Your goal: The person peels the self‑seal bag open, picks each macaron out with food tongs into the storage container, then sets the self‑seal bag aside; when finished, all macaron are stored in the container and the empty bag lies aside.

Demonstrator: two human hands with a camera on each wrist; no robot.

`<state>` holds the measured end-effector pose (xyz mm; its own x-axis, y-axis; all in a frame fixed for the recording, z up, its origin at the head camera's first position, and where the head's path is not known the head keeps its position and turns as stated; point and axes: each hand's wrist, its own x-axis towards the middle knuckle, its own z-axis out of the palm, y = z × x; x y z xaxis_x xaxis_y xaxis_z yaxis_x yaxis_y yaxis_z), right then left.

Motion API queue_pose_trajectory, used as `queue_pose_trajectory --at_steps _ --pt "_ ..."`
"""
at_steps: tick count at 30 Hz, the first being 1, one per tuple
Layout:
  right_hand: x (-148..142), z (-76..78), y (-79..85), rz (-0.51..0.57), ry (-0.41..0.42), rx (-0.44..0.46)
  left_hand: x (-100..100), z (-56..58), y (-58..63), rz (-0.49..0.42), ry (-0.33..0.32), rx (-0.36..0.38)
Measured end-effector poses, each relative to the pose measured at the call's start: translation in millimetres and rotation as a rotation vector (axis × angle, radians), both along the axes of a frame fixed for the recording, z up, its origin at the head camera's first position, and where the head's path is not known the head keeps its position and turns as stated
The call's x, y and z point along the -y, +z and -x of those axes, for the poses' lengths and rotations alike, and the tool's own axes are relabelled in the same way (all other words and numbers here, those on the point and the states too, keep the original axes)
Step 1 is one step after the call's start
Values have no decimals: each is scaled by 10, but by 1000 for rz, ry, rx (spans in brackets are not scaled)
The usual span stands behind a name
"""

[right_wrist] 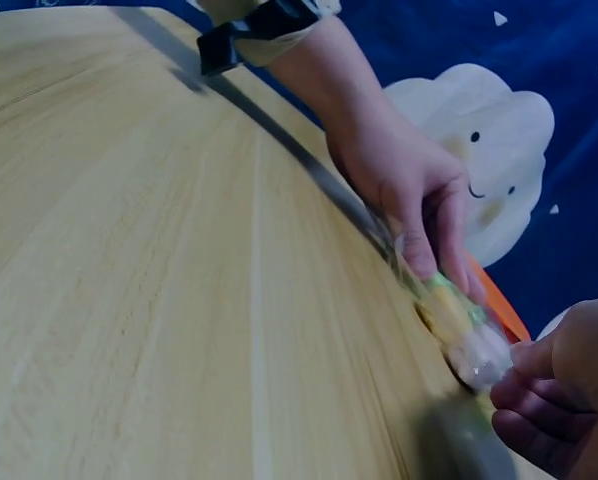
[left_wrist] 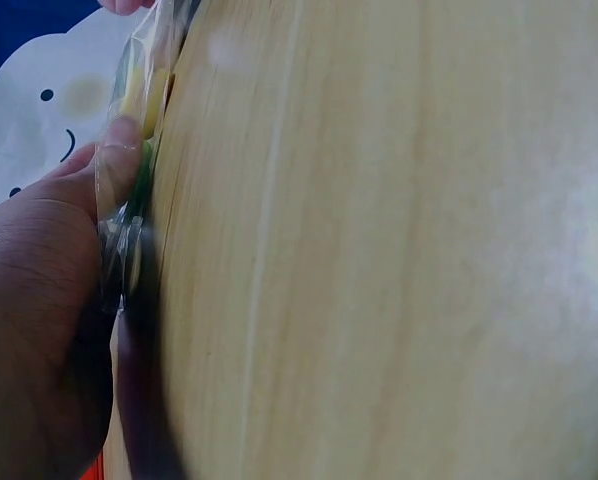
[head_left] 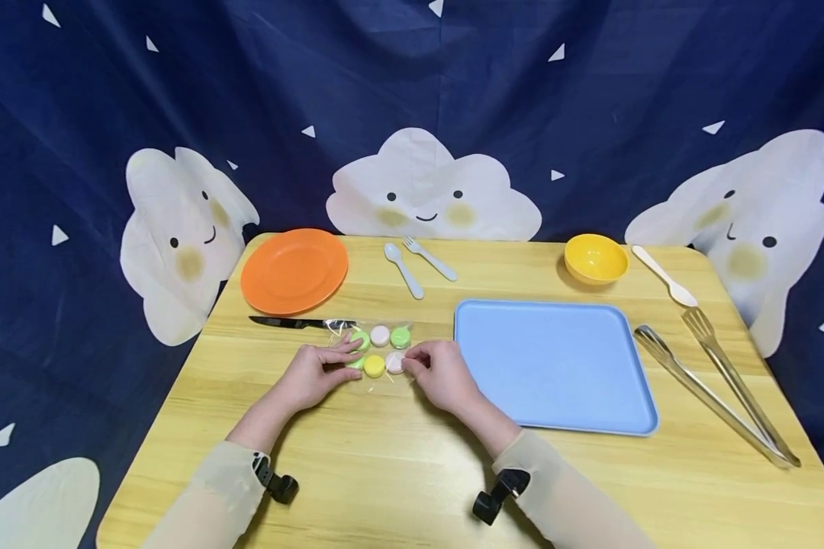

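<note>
A clear plastic pack of macarons [head_left: 374, 366] lies between the two hands, with green, yellow and pale pink rounds in two rows. My left hand [head_left: 316, 374] holds its left end, thumb and fingers over the green macarons. In the left wrist view the left thumb presses on the crinkled wrapper [left_wrist: 119, 200]. At the other end my right hand [head_left: 442, 374] pinches the right edge beside a pale pink macaron [right_wrist: 479, 358]. The right fingertips partly hide that edge. A black-bladed knife [head_left: 281, 322] lies just behind the pack, its right end touching or under the wrapper.
An orange plate [head_left: 295, 271] sits at the back left. Beyond the pack lie a grey spoon [head_left: 403, 271] and fork [head_left: 430, 259]. On the right are a blue tray [head_left: 552, 366], a yellow bowl [head_left: 596, 260], a white spoon [head_left: 662, 276] and metal tongs [head_left: 721, 396].
</note>
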<state>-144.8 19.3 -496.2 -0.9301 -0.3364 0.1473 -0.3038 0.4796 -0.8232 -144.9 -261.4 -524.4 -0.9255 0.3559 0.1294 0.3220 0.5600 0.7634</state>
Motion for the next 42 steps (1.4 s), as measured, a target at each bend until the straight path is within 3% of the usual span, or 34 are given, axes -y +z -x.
queue_pose_trajectory --at_steps 6,12,20,24,32,42 --pt "-102 31 19 15 -49 30 9 0 6 -13 2 -2" --pt "-84 52 38 13 -17 49 5 -7 -5 -12 -4 -8" --pt "38 138 31 -55 -1 -37 -11 7 11 -18 -14 2" --pt "40 153 22 -71 -2 -16 -10 -7 18 -9 -6 16" --pt "-81 148 28 -59 -100 20 0 -39 1 -2 9 29" --pt "11 244 44 -45 -37 -23 5 -29 -26 8 19 31"
